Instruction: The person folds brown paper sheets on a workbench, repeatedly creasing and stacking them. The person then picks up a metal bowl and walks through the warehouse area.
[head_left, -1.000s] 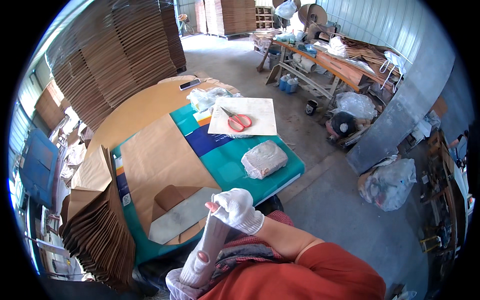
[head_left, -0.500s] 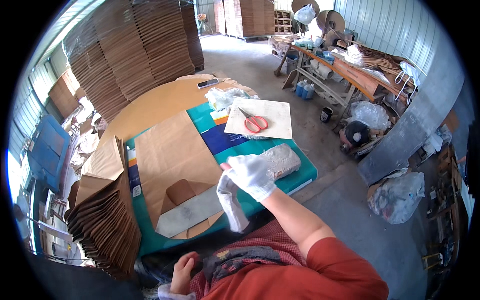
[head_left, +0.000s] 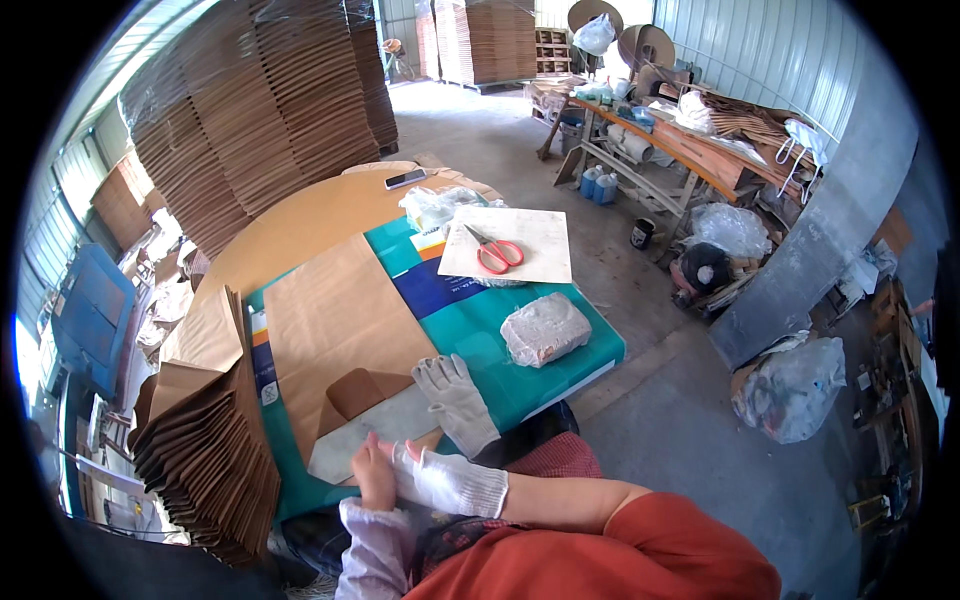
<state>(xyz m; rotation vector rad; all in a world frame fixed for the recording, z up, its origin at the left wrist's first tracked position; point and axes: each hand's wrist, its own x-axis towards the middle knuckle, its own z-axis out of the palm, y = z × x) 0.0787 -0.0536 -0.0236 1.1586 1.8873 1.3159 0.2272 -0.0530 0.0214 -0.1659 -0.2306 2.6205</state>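
Note:
In front of my body, at the near edge of the table, my two hands meet. My bare left hand (head_left: 375, 478), at the end of a pale sleeve (head_left: 368, 545), is closed, fingers curled against the right one; anything inside is hidden. My right hand (head_left: 440, 484) wears a white knit glove with bare fingertips; its fingers are mostly hidden behind the left hand. Just beyond them a loose white glove (head_left: 456, 402) lies on the table edge. Beside it are a grey flat strip (head_left: 375, 432) and a large brown paper bag (head_left: 335, 310) with a folded end.
A wrapped whitish block (head_left: 546, 329) rests on the teal sheet (head_left: 470, 335). Red-handled scissors (head_left: 497, 256) lie on a pale board (head_left: 540, 240). Stacked brown paper bags (head_left: 205, 450) stand at the left. A phone (head_left: 405, 179) lies farther back, a metal post (head_left: 815, 240) stands right.
My right hand has let go of the loose glove, now on the table, and has come down left to my left hand. My left hand has risen slightly. The view shifted a little.

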